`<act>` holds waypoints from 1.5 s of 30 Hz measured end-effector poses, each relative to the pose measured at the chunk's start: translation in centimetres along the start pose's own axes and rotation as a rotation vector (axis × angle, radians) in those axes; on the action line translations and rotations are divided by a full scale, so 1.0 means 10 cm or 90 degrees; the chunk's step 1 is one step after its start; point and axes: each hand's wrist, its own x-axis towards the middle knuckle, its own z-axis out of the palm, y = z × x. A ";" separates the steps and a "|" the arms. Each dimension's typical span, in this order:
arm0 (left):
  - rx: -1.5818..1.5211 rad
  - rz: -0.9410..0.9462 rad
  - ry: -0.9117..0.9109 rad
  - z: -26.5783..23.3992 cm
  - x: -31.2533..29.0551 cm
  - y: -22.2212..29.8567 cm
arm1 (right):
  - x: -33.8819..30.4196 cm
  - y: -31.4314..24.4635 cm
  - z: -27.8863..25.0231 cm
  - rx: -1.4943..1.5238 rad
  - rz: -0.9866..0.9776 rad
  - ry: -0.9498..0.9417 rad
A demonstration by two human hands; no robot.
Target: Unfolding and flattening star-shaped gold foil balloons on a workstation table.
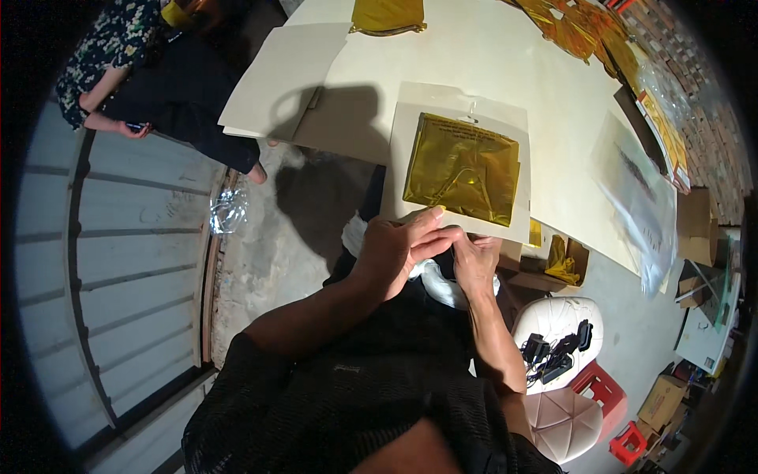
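A folded gold foil sheet point(462, 170) lies flat against a pale card, within what looks like a clear plastic bag point(474, 103) with a hang hole at its far end. This flat package rests at the table's near edge. My left hand point(392, 251) pinches its near edge, the thumb on top and the fingers pointing right. Close beside it, my right hand point(476, 265) has its fingers bent and pressed together at the same edge. The fingertips of both hands meet there; what lies exactly between them is partly hidden.
Pale card sheets point(276, 79) overhang the table point(442, 59) at left. More gold foil point(387, 16) lies at the far side, clear plastic bags point(639, 197) at right. A white chair point(553, 316) holds black adapters. Another person point(170, 87) sits at far left.
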 end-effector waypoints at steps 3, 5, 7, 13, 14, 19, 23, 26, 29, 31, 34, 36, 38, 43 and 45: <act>0.002 -0.019 0.000 0.00 -0.01 0.02 | 0.00 -0.03 0.03 -0.001 0.026 0.039; 0.003 -0.020 0.018 0.00 0.00 0.03 | 0.01 -0.07 -0.01 0.005 -0.021 0.078; -0.006 -0.010 0.028 -0.01 0.01 0.06 | 0.03 -0.09 -0.09 0.022 -0.011 0.134; -0.015 -0.020 -0.020 0.03 0.02 -0.02 | -0.07 0.04 -0.21 0.058 0.011 0.153; -0.006 -0.031 0.000 0.04 0.03 -0.06 | -0.09 0.07 -0.20 0.059 0.013 0.153; -0.005 -0.045 -0.074 0.06 0.06 -0.19 | -0.17 0.16 -0.14 0.106 0.007 0.133; 0.000 -0.046 -0.066 0.07 0.08 -0.22 | -0.22 0.11 -0.12 0.078 -0.004 0.113; 0.005 -0.038 -0.059 0.10 0.07 -0.20 | -0.26 0.06 -0.10 0.053 0.035 0.135; 0.024 -0.047 -0.045 0.14 0.07 -0.14 | -0.29 0.05 -0.07 0.064 0.031 0.125; 0.043 -0.053 -0.045 0.16 0.06 -0.11 | -0.29 0.06 -0.07 0.039 0.022 0.127; 0.055 -0.051 -0.043 0.18 0.06 -0.10 | -0.27 0.09 -0.09 0.073 0.015 0.121; 0.089 -0.015 -0.074 0.18 0.06 -0.11 | -0.27 0.11 -0.11 0.078 0.004 0.109; 0.075 -0.022 -0.073 0.17 0.08 -0.13 | -0.26 0.12 -0.13 0.085 0.006 0.108; 0.026 -0.047 -0.113 0.08 0.12 -0.13 | -0.25 0.09 -0.23 0.150 0.021 0.052; 0.055 -0.065 -0.125 0.02 0.09 -0.12 | -0.26 0.07 -0.26 0.142 0.046 0.023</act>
